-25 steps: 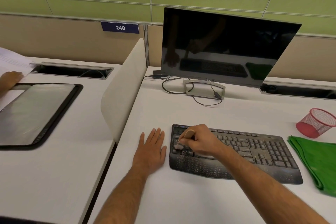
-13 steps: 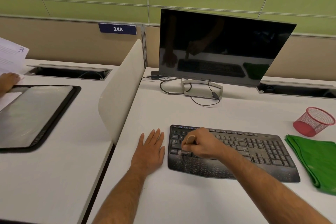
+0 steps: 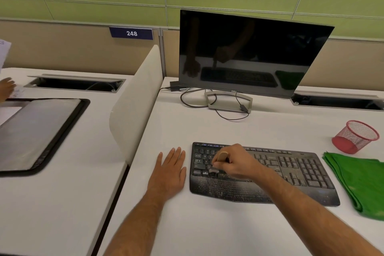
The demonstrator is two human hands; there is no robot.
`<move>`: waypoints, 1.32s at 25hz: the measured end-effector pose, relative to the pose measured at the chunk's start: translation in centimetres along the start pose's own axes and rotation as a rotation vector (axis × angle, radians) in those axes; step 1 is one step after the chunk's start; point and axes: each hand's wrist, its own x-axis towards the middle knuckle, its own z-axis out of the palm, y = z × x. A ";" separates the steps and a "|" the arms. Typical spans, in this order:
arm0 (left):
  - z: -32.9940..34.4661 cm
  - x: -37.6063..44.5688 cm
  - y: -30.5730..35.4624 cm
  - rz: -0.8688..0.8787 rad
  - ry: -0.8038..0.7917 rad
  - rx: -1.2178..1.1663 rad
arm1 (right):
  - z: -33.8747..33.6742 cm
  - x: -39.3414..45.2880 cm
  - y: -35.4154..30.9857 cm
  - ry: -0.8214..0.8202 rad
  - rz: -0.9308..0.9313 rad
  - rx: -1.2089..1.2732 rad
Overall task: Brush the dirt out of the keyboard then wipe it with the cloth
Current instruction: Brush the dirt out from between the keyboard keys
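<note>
Gripping the brush (image 3: 220, 159) in the right hand (image 3: 235, 163), fingers curled round the pale wooden handle, bristles down among the keys at the left end of the keyboard (image 3: 291, 170). Working the lower-left rows just under the knuckles, with the handle leaning up and away toward the monitor (image 3: 249, 52). Judging from the pale specks scattered over the palm rest just nearer than the grip, still needing plenty of brushing there and rightward along the remaining keys. Advising short, light flicks along the gaps between key rows, sweeping toward the near edge rather than pushing grit deeper under the caps; keeping the bristle tips angled, not mashed flat. Resting flat on the desk (image 3: 207, 230) just to the left of the grip: the left hand (image 3: 169, 174), fingers straight and holding nothing, close beside the keyboard's left edge but seemingly not touching it. Probably worth sliding that hand onto the frame to steady it against skidding. Lying well to the right of the grip, past the keyboard's far end: the green cloth (image 3: 357, 181), folded and untouched, waiting for the wiping step. Standing just beyond that cloth: a red mesh cup (image 3: 355, 136)
</note>
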 end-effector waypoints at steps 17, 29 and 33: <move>-0.7 0.0 0.3 0.005 -0.019 -0.016 | 1.0 -0.4 -0.2 0.276 0.263 0.149; -0.2 0.1 0.0 0.005 0.003 -0.001 | 1.3 -0.1 -0.7 0.305 0.228 0.035; -0.1 0.1 0.0 0.006 0.020 -0.013 | 2.6 -0.4 -0.6 0.187 0.207 -0.050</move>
